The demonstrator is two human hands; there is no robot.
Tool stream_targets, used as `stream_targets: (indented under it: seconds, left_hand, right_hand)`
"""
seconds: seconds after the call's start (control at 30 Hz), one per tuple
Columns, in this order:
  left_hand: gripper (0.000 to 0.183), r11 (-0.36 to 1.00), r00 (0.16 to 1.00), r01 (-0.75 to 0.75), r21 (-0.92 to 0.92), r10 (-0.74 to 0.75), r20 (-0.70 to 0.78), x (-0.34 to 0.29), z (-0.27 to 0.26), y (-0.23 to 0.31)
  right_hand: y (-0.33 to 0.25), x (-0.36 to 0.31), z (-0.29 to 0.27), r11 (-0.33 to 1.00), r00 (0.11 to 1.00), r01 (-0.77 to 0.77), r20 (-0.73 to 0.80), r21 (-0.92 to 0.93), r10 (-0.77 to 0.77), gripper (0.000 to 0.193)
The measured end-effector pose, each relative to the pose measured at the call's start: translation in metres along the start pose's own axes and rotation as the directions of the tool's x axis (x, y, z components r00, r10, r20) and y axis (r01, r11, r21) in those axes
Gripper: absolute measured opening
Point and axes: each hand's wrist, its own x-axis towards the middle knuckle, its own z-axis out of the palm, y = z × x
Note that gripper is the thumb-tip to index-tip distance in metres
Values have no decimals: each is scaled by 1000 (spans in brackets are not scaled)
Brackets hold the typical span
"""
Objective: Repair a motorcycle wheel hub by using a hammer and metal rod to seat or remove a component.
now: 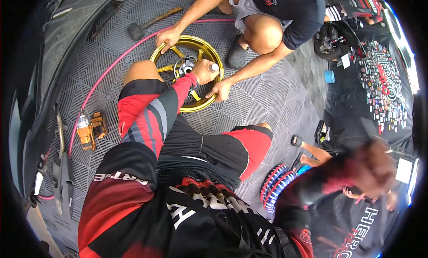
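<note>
A gold motorcycle wheel faces up toward the wearer, just ahead of the lap and close to the left knee, its axle line pointing roughly at the camera. The left hand is over the side of the wheel right of the hub, clenched around a short tool with a round, pale end (most of the tool is hidden in the fist, so its long axis and lower tip cannot be made out). The wheel lies directly under that hand, which is by far the nearer of the two. What appears to be the right hand is well apart from the wheel, to its lower right, too blurred to tell whether it grasps anything.

A crouching co-worker's two hands hold the rim: one at the wheel's upper left, the other at its lower right. Up and left of the wheel, a black-headed mallet rests on grey floor tiles; an orange cordless driver lies to its lower left.
</note>
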Motion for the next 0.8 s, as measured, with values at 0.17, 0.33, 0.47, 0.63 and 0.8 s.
stream_targets:
  seconds: [0.17, 0.33, 0.47, 0.63, 0.8]
  left_hand:
    - [15, 992, 995, 48, -121, -58, -84, -14, 20, -8]
    - [14, 968, 969, 87, -237, -137, -206, -2, 10, -3]
    - [18, 995, 971, 49, -83, -67, -229, 0, 10, 7]
    - [18, 998, 976, 45, 39, -36, -216, -4, 6, 11]
    - [20, 997, 978, 69, 28, -62, -201, -2, 12, 15]
  right_hand:
    - [-42, -228, 146, 364, -78, -844, 762, -394, 643, 23]
    - [-34, -156, 132, 441, 311, -892, 848, 104, 429, 34]
    - [-38, -161, 129, 162, 143, -984, 870, 74, 471, 26]
    - [-38, -202, 150, 57, -168, -977, 904, -207, 393, 27]
    - [1, -185, 151, 641, 176, -758, 908, -122, 381, 23]
